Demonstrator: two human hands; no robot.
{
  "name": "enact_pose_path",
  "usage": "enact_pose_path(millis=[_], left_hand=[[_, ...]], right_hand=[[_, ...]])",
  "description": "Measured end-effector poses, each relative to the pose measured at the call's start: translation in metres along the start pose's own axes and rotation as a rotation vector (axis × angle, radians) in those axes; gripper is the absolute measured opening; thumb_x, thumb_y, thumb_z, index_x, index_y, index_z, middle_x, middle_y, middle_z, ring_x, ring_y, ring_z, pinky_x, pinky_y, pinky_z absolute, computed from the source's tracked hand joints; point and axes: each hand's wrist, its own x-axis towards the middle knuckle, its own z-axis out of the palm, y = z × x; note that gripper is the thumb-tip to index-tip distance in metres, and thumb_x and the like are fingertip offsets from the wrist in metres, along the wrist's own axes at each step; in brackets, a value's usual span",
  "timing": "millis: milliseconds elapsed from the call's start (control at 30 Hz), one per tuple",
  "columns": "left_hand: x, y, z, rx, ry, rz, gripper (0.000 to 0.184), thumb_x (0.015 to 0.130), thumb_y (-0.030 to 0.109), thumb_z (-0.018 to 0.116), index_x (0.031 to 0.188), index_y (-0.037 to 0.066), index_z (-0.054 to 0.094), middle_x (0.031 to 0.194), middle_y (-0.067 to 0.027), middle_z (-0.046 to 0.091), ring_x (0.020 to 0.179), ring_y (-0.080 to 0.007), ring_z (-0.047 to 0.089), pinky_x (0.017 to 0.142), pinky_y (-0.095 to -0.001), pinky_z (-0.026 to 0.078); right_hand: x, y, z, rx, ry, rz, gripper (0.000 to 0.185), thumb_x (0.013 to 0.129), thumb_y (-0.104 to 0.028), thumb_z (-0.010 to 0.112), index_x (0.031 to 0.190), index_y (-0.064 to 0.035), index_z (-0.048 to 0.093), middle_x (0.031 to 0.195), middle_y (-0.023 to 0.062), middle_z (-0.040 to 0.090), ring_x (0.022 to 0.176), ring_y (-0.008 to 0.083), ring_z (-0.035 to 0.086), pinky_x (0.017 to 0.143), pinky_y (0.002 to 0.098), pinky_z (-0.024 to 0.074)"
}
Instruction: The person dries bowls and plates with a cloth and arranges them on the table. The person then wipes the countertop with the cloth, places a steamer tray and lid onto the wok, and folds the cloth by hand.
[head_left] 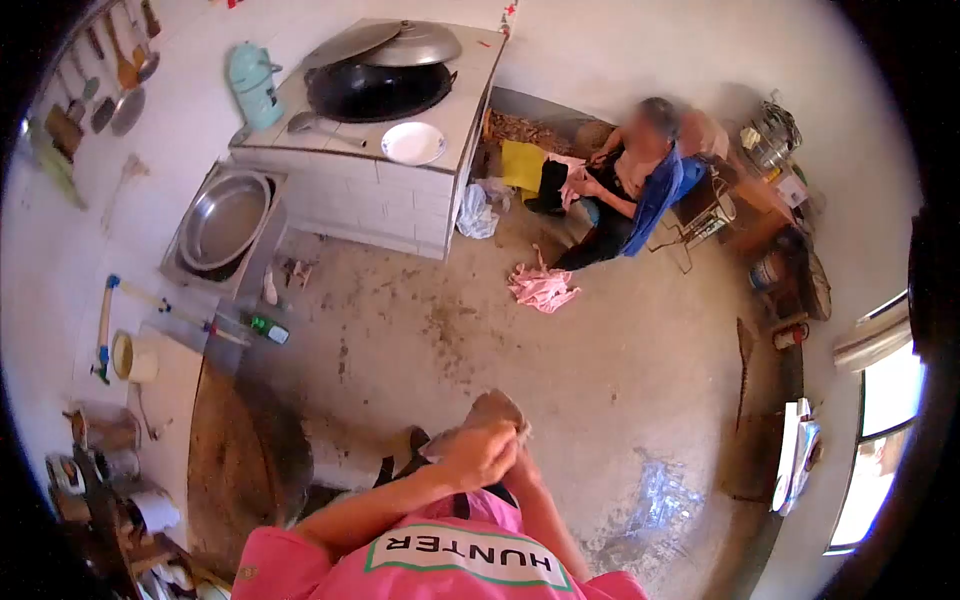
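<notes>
Pink shirt, smooth fabric, white HUNTER panel with green edging. Bare forearms angle up from it and the hands meet in front. Left hand: fingers curled closed on a grey-brown cloth, soft, crumpled, sticking out past the knuckles. Right hand: right up against the left one, mostly hidden; can't tell how far its fingers are closed or whether it grips the cloth too. Cloth is above the floor, which is bare, hard, stained, with a pale bluish rough patch near the right side.

Left: brown round-edged surface, worn; material unclear. Farther, green glass bottle lying on its side, then a round shiny steel basin. Mid-floor, crumpled pink fabric in a loose heap.

Behind, stove, boxy, white-tiled, with a black round wok, domed metal lid, white shallow bowl. Teal thermos beside it. Seated person in blue, pink fabric in hands.
</notes>
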Motion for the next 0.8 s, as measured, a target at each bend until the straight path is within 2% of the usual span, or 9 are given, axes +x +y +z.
enact_pose_path(millis=[67, 167, 200, 300, 333, 467, 567, 700, 800], left_hand=[[0.024, 0.003, -0.007, 0.064, -0.161, 0.016, 0.020, 0.088, 0.021, 0.058, 0.096, 0.002, 0.059, 0.100, -0.0240, 0.062, 0.069, -0.0365, 0.065, 0.054, -0.0451, 0.051], [0.055, -0.017, -0.014, 0.166, -0.303, 0.252, 0.026, 0.088, 0.025, 0.059, 0.101, 0.003, 0.061, 0.117, -0.0258, 0.057, 0.075, -0.0343, 0.066, 0.056, -0.0450, 0.055], [0.069, -0.028, -0.017, 0.221, -0.303, 0.381, 0.032, 0.088, 0.028, 0.060, 0.108, 0.002, 0.061, 0.130, -0.0211, 0.051, 0.081, -0.0326, 0.067, 0.061, -0.0412, 0.057], [0.114, -0.048, -0.046, 0.162, -0.260, 0.408, 0.036, 0.088, 0.028, 0.061, 0.112, 0.002, 0.061, 0.130, -0.0164, 0.053, 0.087, -0.0309, 0.067, 0.064, -0.0387, 0.057], [0.126, -0.045, -0.065, 0.106, -0.326, 0.304, 0.036, 0.087, 0.025, 0.063, 0.115, 0.002, 0.061, 0.132, -0.0126, 0.054, 0.091, -0.0299, 0.066, 0.068, -0.0368, 0.058], [0.174, -0.035, -0.119, -0.040, -0.254, 0.348, 0.035, 0.086, 0.018, 0.066, 0.117, 0.001, 0.061, 0.131, -0.0126, 0.057, 0.101, -0.0302, 0.065, 0.077, -0.0381, 0.057], [0.194, -0.042, -0.134, -0.196, -0.417, 0.250, 0.034, 0.087, 0.018, 0.066, 0.117, 0.001, 0.061, 0.130, -0.0133, 0.058, 0.105, -0.0318, 0.063, 0.085, -0.0387, 0.054], [0.220, -0.096, -0.139, -0.470, -0.532, 0.187, 0.026, 0.091, 0.015, 0.063, 0.112, -0.001, 0.064, 0.124, -0.0142, 0.062, 0.107, -0.0262, 0.064, 0.087, -0.0346, 0.052], [0.253, -0.156, -0.196, -0.571, -0.632, -0.441, 0.024, 0.095, 0.018, 0.057, 0.106, 0.000, 0.067, 0.105, -0.0113, 0.070, 0.097, -0.0200, 0.066, 0.086, -0.0330, 0.052]], right_hand=[[0.020, -0.016, 0.013, 0.223, -0.012, -0.003, 0.045, 0.093, -0.031, 0.055, 0.125, 0.0000, 0.055, 0.121, 0.0136, 0.060, 0.107, 0.0250, 0.059, 0.091, 0.0383, 0.0488], [0.052, -0.042, 0.022, 0.437, -0.020, -0.040, 0.045, 0.091, -0.032, 0.058, 0.123, -0.0010, 0.057, 0.119, 0.0142, 0.061, 0.106, 0.0258, 0.060, 0.089, 0.0393, 0.0493], [0.063, -0.054, 0.023, 0.480, -0.027, -0.059, 0.045, 0.090, -0.032, 0.059, 0.123, -0.0013, 0.057, 0.118, 0.0144, 0.061, 0.105, 0.0261, 0.060, 0.089, 0.0397, 0.0495], [0.088, -0.094, 0.023, 0.569, -0.044, -0.110, 0.045, 0.088, -0.033, 0.061, 0.121, -0.0023, 0.059, 0.117, 0.0151, 0.062, 0.104, 0.0269, 0.061, 0.087, 0.0407, 0.0500], [0.095, -0.109, 0.025, 0.587, -0.049, -0.129, 0.045, 0.087, -0.034, 0.062, 0.120, -0.0027, 0.059, 0.116, 0.0153, 0.063, 0.103, 0.0272, 0.061, 0.087, 0.0411, 0.0501], [0.124, -0.166, 0.030, 0.597, -0.061, -0.237, 0.046, 0.085, -0.035, 0.065, 0.118, -0.0040, 0.061, 0.114, 0.0161, 0.064, 0.101, 0.0282, 0.062, 0.085, 0.0425, 0.0508], [0.151, -0.209, 0.045, 0.538, -0.073, -0.368, 0.046, 0.084, -0.034, 0.066, 0.119, -0.0038, 0.061, 0.114, 0.0158, 0.064, 0.102, 0.0282, 0.062, 0.086, 0.0423, 0.0504], [0.174, -0.241, 0.069, 0.352, -0.023, -0.625, 0.047, 0.083, -0.033, 0.067, 0.119, -0.0035, 0.060, 0.115, 0.0154, 0.063, 0.103, 0.0281, 0.061, 0.087, 0.0420, 0.0500], [0.178, -0.258, 0.088, 0.151, 0.089, -0.877, 0.048, 0.082, -0.032, 0.067, 0.120, -0.0033, 0.059, 0.116, 0.0151, 0.063, 0.104, 0.0281, 0.061, 0.088, 0.0418, 0.0496]])
